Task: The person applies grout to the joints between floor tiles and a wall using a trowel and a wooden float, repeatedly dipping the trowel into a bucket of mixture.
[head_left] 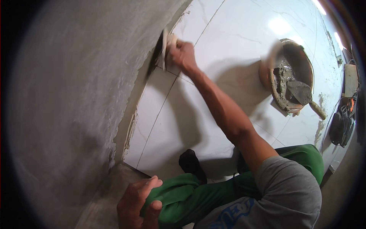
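Note:
My right hand (pixel 183 57) reaches far forward, its fingers wrapped round the pale handle of a plastering float (pixel 164 49). The float stands on edge, its flat blade against or very near the grey plastered wall (pixel 76 87), just above the border of the white tiles (pixel 156 86); the exact contact is hard to tell. Along that border runs a rough strip of grey plaster (pixel 131 108). Down at the lower left, my left hand (pixel 131 206) is empty, thumb and fingers apart, beside my green-trousered knee.
To the right stands a bucket (pixel 266 74) with wet grey mortar inside. A trowel (pixel 299 92) lies across it, wooden handle over the rim. Further right are a black bag (pixel 339 124) and a box-like object (pixel 350 80). My dark-covered foot (pixel 190 162) rests on the tiles.

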A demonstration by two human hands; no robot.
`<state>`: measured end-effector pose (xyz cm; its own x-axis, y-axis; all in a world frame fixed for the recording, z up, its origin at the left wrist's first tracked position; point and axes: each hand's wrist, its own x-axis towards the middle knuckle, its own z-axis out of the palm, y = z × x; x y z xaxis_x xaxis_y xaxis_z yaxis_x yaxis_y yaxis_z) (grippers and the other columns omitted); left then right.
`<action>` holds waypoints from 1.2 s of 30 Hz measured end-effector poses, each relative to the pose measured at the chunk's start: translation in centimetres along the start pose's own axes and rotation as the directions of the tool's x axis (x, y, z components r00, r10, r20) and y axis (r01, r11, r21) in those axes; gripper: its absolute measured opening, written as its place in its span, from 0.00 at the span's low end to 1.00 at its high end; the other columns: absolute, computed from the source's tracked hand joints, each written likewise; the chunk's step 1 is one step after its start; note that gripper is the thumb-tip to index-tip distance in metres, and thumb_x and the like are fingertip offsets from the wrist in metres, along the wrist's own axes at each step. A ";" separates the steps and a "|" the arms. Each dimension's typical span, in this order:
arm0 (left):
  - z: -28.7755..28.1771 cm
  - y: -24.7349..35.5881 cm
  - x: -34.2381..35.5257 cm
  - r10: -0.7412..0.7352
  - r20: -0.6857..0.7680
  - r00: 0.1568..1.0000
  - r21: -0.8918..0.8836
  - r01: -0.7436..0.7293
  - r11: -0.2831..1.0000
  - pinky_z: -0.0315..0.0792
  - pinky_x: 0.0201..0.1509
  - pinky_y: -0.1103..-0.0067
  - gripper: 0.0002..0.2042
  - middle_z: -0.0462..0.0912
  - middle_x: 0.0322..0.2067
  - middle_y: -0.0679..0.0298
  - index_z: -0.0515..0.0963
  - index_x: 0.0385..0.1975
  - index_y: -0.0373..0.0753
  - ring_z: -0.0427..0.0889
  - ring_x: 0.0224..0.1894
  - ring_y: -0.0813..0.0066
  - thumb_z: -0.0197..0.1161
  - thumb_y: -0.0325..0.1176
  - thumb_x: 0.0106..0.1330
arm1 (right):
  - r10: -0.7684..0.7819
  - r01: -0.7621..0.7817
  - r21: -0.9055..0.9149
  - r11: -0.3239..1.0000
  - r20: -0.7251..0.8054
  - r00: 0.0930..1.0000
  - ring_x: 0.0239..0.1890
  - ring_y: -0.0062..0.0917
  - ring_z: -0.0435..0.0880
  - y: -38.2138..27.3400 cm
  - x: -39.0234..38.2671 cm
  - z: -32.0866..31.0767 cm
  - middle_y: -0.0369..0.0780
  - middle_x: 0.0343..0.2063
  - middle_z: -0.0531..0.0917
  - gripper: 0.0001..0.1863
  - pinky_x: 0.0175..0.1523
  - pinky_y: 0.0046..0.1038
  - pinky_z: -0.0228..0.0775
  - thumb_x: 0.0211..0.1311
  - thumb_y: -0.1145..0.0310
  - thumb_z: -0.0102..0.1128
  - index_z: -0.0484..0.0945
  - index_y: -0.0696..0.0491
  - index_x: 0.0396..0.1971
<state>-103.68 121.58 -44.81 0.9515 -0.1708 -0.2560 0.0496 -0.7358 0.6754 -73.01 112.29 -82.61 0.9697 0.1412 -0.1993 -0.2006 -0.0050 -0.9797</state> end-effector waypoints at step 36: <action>-0.5 1.5 1.9 -0.061 0.064 0.996 -0.016 0.063 0.998 0.81 0.50 0.57 0.20 0.85 0.49 0.36 0.75 0.64 0.24 0.87 0.46 0.41 0.58 0.33 0.81 | 0.043 0.066 0.453 0.889 -0.225 0.974 0.36 0.30 0.90 -2.3 11.6 -5.0 0.47 0.39 0.87 0.17 0.41 0.31 0.91 0.72 0.68 0.69 0.80 0.70 0.45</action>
<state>-101.60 120.46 -43.90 0.9252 -0.1670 -0.3409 0.1138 -0.7348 0.6687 -60.58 109.03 -82.82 0.9668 -0.0851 -0.2410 -0.1779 0.4532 -0.8735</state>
